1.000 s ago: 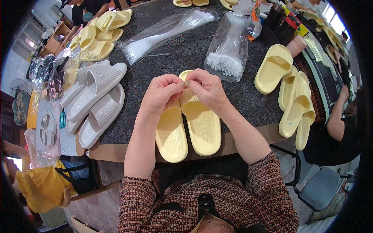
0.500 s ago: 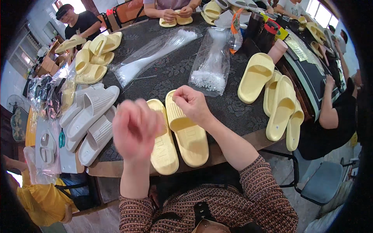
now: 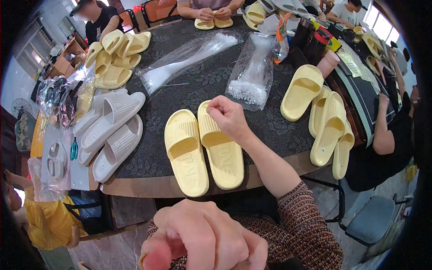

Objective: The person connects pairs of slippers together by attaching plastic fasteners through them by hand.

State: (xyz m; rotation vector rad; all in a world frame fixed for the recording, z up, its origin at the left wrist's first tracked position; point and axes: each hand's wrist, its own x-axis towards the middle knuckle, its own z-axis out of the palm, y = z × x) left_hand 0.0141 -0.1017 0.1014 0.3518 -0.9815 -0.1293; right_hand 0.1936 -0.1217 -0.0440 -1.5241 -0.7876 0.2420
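Observation:
Two yellow slippers lie side by side at the table's near edge: the left slipper (image 3: 186,153) and the right slipper (image 3: 222,155), toes pointing away. Over the toe of the right one is my right hand (image 3: 227,118), thumb and forefinger pinched together; anything between them is too small to make out. My left hand (image 3: 204,234) is raised close to the camera at the lower middle, off the table. Its fingers are curled, their tips partly hidden, so what they hold, if anything, does not show.
Grey slippers (image 3: 110,121) are stacked at left near teal snips (image 3: 74,149); more yellow slippers (image 3: 300,92) lie at right. Two clear bags of white plastic strands (image 3: 186,63) lie beyond, beside a dark bottle (image 3: 302,33). Other people work around the table (image 3: 148,182).
My left hand has moved from above the left slipper down toward me and nearer the camera, uncovering that slipper. My right hand stays pinched at the right slipper's toe. The whole view has shifted slightly.

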